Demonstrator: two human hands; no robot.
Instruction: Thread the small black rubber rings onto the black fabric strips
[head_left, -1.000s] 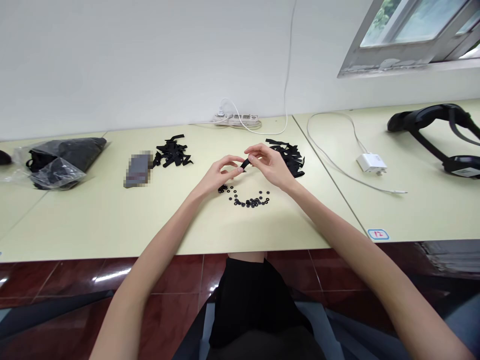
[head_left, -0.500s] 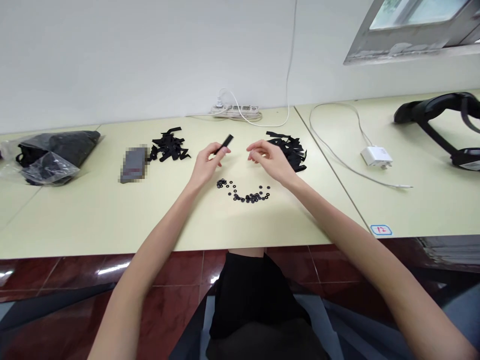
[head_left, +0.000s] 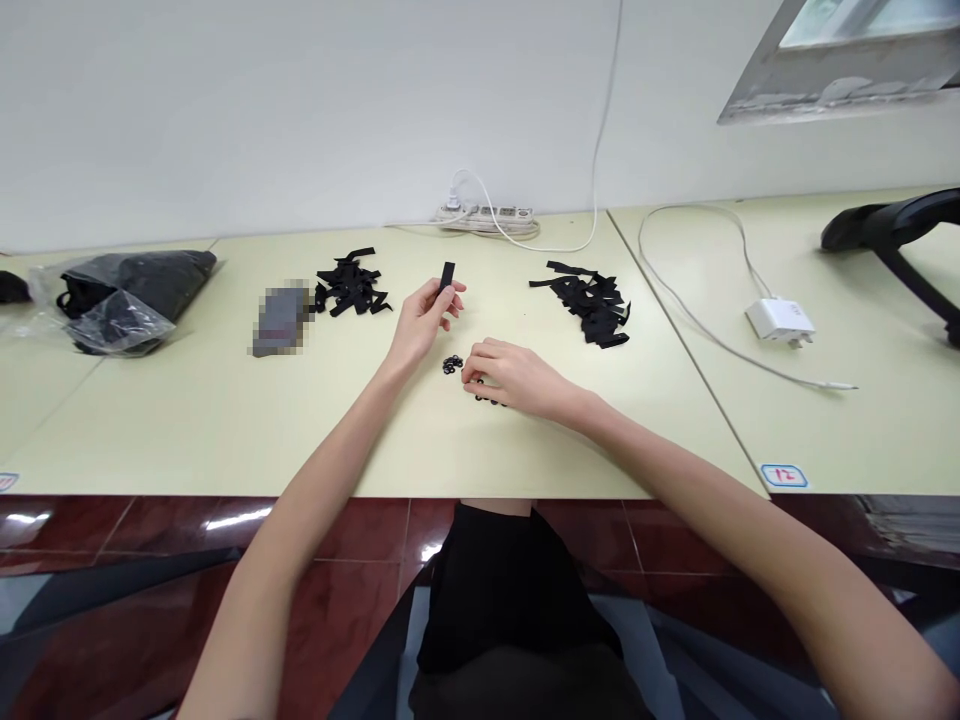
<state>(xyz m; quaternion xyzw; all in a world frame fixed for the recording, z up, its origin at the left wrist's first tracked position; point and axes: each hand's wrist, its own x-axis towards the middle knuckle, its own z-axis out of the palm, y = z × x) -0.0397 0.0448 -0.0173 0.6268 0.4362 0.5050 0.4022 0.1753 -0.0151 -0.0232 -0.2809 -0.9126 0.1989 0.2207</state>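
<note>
My left hand (head_left: pixel 422 318) pinches a short black fabric strip (head_left: pixel 447 276), whose end points up and away from me above the table. Below and to its right, my right hand (head_left: pixel 517 378) reaches down to the small black rings (head_left: pixel 452 365) on the tabletop. Its fingers are bent and drawn together at the rings; whether one is between the fingertips I cannot make out. The hand covers most of the rings. One pile of black strips (head_left: pixel 351 286) lies left of my hands, another pile (head_left: pixel 598 308) to the right.
A grey blurred object (head_left: pixel 282 320) and a plastic bag with black material (head_left: pixel 139 300) lie at the left. Behind my hands is a power strip (head_left: pixel 486 218) with white cables. A white charger (head_left: pixel 780 320) and a black headset-like object (head_left: pixel 892 235) are on the right.
My right hand has come away from the right strip pile, moving down and left onto the rings. The strip in my left hand now stands more upright. The view has shifted slightly.
</note>
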